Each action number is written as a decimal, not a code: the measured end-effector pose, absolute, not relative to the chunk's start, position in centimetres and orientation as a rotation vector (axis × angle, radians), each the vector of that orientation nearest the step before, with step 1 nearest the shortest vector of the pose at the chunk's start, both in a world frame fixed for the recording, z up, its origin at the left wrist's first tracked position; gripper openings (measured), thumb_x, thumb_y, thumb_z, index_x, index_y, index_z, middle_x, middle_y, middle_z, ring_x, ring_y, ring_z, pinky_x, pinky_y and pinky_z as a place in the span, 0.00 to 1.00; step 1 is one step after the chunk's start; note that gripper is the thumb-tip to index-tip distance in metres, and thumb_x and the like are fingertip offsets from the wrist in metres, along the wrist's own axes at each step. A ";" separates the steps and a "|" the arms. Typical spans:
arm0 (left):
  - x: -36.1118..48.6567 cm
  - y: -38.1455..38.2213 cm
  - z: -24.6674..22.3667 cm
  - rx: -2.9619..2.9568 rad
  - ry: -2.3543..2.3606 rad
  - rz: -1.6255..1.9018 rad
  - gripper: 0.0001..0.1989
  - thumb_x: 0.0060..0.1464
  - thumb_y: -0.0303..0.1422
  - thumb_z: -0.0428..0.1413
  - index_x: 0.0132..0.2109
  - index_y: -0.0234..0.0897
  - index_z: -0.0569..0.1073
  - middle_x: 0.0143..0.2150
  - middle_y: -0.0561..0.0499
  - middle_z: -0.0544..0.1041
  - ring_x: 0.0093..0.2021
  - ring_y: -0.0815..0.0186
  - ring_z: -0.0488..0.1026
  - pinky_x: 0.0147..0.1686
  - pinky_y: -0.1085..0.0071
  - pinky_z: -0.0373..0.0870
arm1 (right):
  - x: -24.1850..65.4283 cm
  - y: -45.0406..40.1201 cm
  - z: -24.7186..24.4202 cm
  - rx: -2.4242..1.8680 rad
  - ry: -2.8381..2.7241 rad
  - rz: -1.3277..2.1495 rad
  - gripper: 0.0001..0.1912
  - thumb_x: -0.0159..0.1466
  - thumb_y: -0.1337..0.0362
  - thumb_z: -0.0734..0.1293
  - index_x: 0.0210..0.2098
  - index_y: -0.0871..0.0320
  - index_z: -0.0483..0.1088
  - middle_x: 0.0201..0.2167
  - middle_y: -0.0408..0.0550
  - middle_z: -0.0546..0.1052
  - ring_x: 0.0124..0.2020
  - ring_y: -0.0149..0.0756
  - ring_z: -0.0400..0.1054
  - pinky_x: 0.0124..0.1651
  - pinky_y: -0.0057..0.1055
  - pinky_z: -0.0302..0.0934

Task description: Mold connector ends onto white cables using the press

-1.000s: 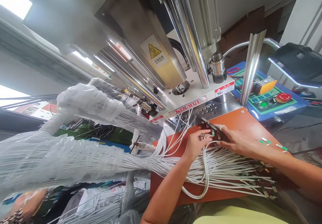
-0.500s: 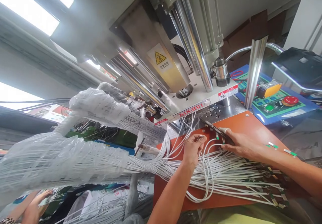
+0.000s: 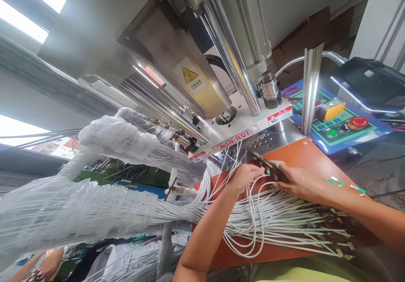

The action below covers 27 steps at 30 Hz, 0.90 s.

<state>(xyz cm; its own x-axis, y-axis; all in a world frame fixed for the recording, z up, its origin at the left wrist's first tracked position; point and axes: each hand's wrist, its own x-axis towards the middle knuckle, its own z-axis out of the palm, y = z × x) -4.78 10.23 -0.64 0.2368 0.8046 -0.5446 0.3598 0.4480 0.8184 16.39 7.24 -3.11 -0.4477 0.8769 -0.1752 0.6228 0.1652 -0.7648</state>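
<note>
Held in my right hand (image 3: 289, 180) is a dark narrow metal bar (image 3: 264, 162), angled over the front edge of the machine's steel plate. The fingertip beside the bar has a pale covering. My left hand (image 3: 247, 177) pinches the end of a white cable (image 3: 249, 204) against the bar's near side; the fingers hide the tip. Just right of those fingers, a green-and-white cable end (image 3: 268, 173) sits at the bar. Under both hands, many white cables (image 3: 281, 214) spread over the orange-brown board (image 3: 294, 157), their ends carrying small connectors.
A press labelled MIN-HUI (image 3: 236, 138) stands ahead, with a hot-surface sign. At right is a blue control panel (image 3: 351, 126) with a red button. Small green-and-white pieces (image 3: 358, 189) lie on the board. Plastic-wrapped cable bundles (image 3: 79, 210) hang at left; another person's arm (image 3: 52, 263) shows lower left.
My left hand has moved in to the metal bar with the cable end, which showed a silvery tip before. My right hand keeps its hold. The whole view has shifted slightly.
</note>
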 end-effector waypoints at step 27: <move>-6.7 10.2 -1.3 1.118 1.151 0.533 0.24 0.50 0.42 0.63 0.49 0.31 0.71 0.36 0.47 0.77 0.32 0.70 0.70 0.28 0.75 0.60 | 15.7 7.0 -2.5 -1.635 -2.284 1.013 0.20 0.64 0.52 0.58 0.52 0.54 0.61 0.38 0.51 0.78 0.39 0.50 0.74 0.34 0.35 0.56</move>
<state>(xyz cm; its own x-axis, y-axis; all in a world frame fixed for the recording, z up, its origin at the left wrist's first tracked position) -6.74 10.19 -1.28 0.3696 0.8172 -0.4423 0.1914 0.3988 0.8968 15.71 6.96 -2.50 -0.3916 0.8853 -0.2506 0.7801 0.1751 -0.6007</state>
